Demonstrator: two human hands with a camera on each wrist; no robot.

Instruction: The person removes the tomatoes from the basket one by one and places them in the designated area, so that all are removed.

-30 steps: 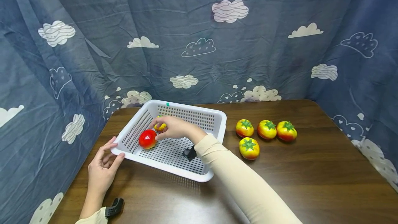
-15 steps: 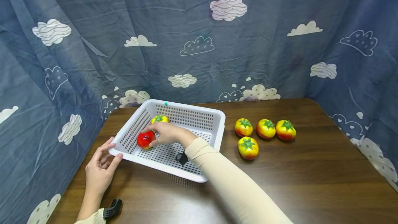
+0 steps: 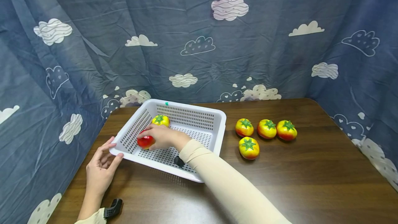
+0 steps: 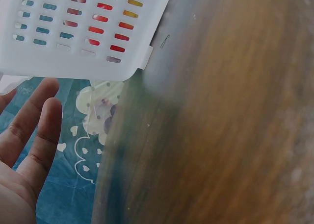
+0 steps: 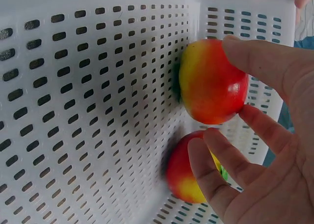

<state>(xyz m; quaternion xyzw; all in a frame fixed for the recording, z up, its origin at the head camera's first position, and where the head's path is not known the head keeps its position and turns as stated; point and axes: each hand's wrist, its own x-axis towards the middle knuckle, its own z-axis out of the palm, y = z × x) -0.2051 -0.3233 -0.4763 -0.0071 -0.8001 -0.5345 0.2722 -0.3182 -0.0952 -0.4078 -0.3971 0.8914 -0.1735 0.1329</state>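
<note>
The red fruit (image 3: 145, 142) is inside the one white basket (image 3: 192, 107), toward its left end. The right grip (image 3: 163, 137) is clamped on it, thumb to one side and fingers to the other, and covers part of it; whether the fruit bears its weight on the basket's floor, I cannot tell. There are six fruits in all: two in the basket, four on the bench (image 3: 311, 182). The second one inside, the yellow fruit (image 3: 160, 120), sits just beyond the red one, near the far left corner, green leaves up. The left grip (image 3: 100, 172) is clamped on the basket's near left corner, thumb on the near rim. A small green mark (image 3: 167, 103) shows on the far rim

Right of the basket and apart from it, a left fruit (image 3: 244, 127), middle fruit (image 3: 266, 129) and right fruit (image 3: 286, 130) make a row, with a front fruit (image 3: 249, 148) on the near side of the left one. The right sleeve (image 3: 230, 179) crosses the basket's near right corner and hides it. Two black pieces show, one at the left wrist (image 3: 113, 208), one below the right (image 3: 178, 161). Behind the bench hangs a blue curtain (image 3: 264, 61) with pale clouds
</note>
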